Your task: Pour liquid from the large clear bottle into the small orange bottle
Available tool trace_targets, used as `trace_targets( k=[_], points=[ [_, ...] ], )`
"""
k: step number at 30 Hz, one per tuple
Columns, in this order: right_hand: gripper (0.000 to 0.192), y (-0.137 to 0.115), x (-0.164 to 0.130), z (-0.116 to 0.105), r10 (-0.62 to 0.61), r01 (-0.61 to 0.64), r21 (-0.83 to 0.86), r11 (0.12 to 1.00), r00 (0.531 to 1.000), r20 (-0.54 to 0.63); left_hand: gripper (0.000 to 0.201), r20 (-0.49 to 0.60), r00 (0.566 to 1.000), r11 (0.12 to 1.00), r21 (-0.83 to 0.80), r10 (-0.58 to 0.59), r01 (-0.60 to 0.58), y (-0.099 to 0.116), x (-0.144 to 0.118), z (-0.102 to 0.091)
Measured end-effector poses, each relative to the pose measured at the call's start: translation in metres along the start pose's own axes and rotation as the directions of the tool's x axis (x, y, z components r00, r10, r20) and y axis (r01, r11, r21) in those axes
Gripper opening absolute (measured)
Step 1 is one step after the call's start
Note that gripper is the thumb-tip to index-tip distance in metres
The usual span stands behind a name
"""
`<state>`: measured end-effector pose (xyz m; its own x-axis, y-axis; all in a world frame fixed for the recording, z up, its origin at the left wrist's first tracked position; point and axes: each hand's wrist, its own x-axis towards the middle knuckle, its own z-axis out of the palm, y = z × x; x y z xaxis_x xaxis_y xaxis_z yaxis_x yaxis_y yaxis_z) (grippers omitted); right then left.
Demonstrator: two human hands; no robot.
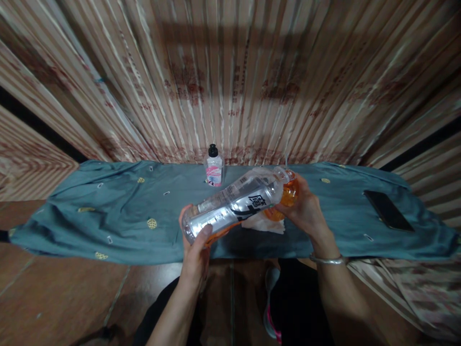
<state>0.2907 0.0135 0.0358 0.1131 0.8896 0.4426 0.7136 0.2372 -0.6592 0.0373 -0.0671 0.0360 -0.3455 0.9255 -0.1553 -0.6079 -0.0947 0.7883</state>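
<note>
A clear plastic drink bottle (230, 199) with a silver label and dark characters is tilted, its neck pointing up and to the right. My left hand (196, 245) is closed around its base end, thumb on top. At the neck end, my right hand (304, 204) grips an orange see-through bottle (290, 192), partly covered by its fingers and by the clear bottle. The two bottles overlap near the clear bottle's mouth; whether they touch I cannot tell. Below them a white tissue (266, 224) lies on the cloth.
A small bottle with a black cap and pink label (213, 168) stands at the back of the cloth-covered table (126, 206). A dark phone (388, 210) lies at the right. Pleated patterned curtains (230, 86) hang close behind the table.
</note>
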Motion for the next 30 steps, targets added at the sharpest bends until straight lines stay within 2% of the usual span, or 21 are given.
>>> trace_targets(
  k=[14,30],
  points=[
    [0.083,0.0007,0.0006,0.0003,-0.002,0.002,0.026,1.0,1.0,-0.001,0.075,-0.008,1.0,0.999,0.052,-0.007,0.008,-0.0039,0.0025,-0.0047],
    [0.08,-0.0021,0.0014,-0.0009,0.011,-0.012,0.017,1.0,1.0,0.019,0.074,-0.006,1.0,1.0,0.027,-0.005,0.005,-0.0021,0.0012,-0.003]
  ],
)
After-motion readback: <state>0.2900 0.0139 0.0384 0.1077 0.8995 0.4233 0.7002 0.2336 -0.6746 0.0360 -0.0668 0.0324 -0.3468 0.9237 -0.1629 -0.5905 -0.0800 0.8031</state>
